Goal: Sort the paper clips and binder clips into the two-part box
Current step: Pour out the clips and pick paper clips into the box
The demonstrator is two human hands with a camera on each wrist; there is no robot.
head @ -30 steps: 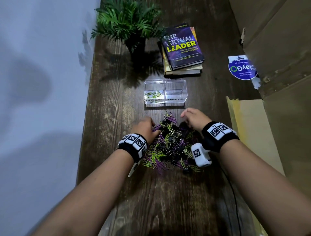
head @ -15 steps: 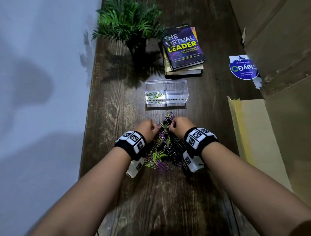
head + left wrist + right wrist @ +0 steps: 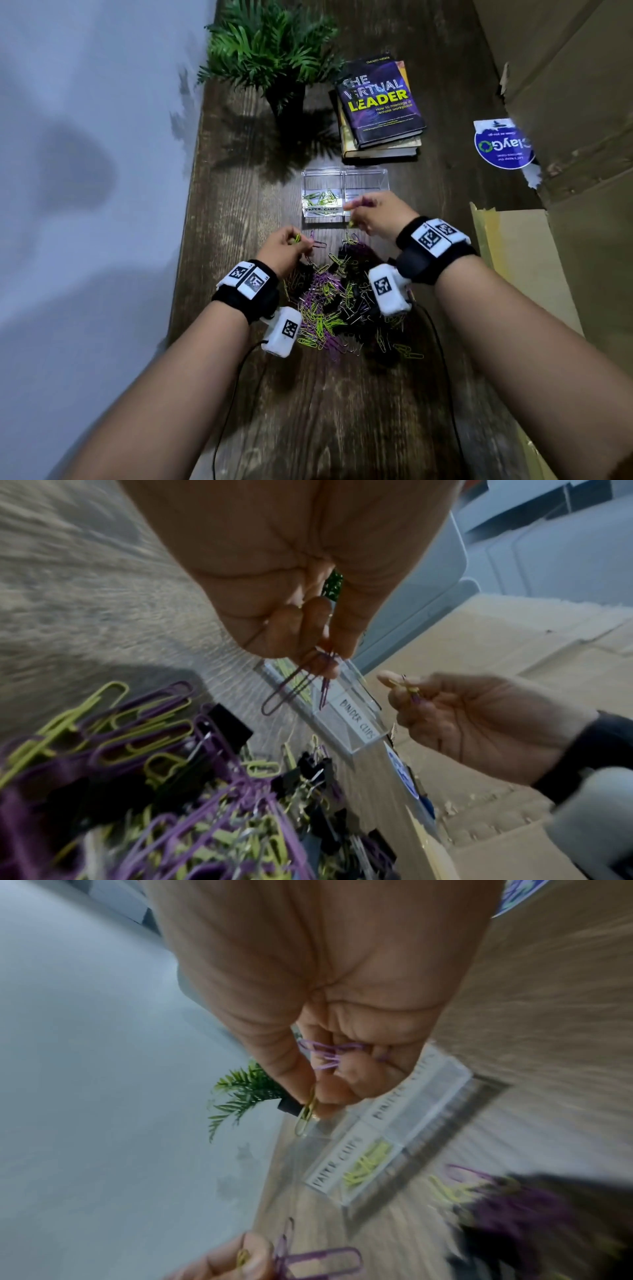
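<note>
A clear two-part box (image 3: 366, 178) stands on the dark wooden table beyond a heap of clips (image 3: 339, 301). Its left half, labelled PAPER CLIPS (image 3: 337, 1165), holds several green paper clips (image 3: 320, 197); the right half is labelled BINDER CLIPS (image 3: 359, 725). My left hand (image 3: 286, 245) hovers at the heap's far left edge and pinches purple paper clips (image 3: 291, 691). My right hand (image 3: 373, 212) is raised at the box's front edge, gripping purple and yellow-green paper clips (image 3: 308, 1112). Black binder clips (image 3: 227, 727) lie mixed in the heap.
A potted fern (image 3: 274, 51) and a stack of books (image 3: 378, 106) stand behind the box. Cardboard (image 3: 513, 274) lies along the table's right side, with a blue round sticker (image 3: 501, 147) near it. A pale wall (image 3: 85, 171) borders the left edge.
Both hands have lifted off the heap with paper clips. The right hand has moved forward to the box's front; the left has risen slightly at the heap's far left.
</note>
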